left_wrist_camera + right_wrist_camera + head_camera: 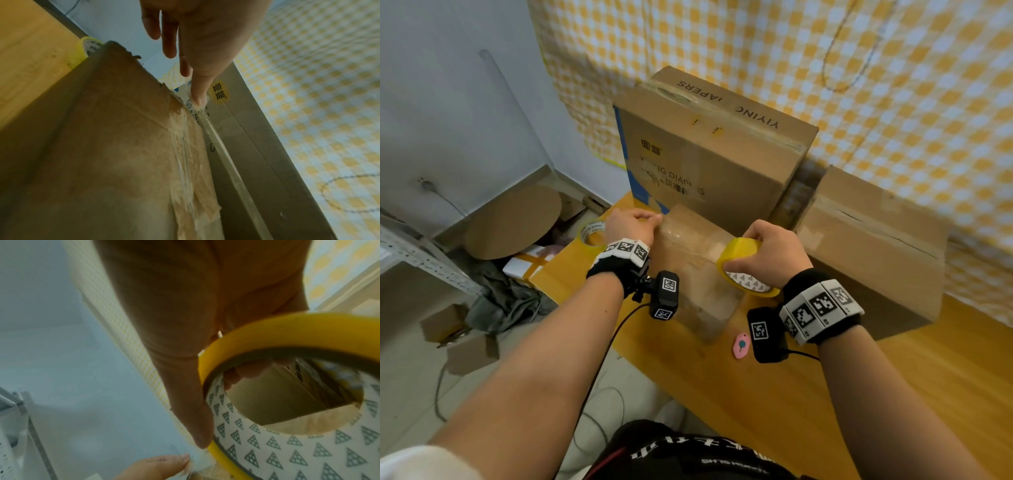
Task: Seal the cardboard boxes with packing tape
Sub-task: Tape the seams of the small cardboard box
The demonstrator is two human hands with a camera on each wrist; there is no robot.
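Yellow-checked cloth (893, 102) is hanging behind the wooden surface (893, 394); a small cardboard box (698, 270) is lying on it between the hands, in front of a tall printed box (709, 154) and beside a third box (876, 253); the left hand (631, 224) is pinching the free end of the clear tape strip (688, 229) at the small box's far edge, fingers (197, 91) closed on it; the right hand (774, 255) is gripping the yellow tape roll (744, 265) over the box top, thumb (197, 418) along the rim, fingers curled round it; a spare roll (590, 233) is sitting at the surface's left edge; a pink cutter (741, 346) is lying near the right wrist.
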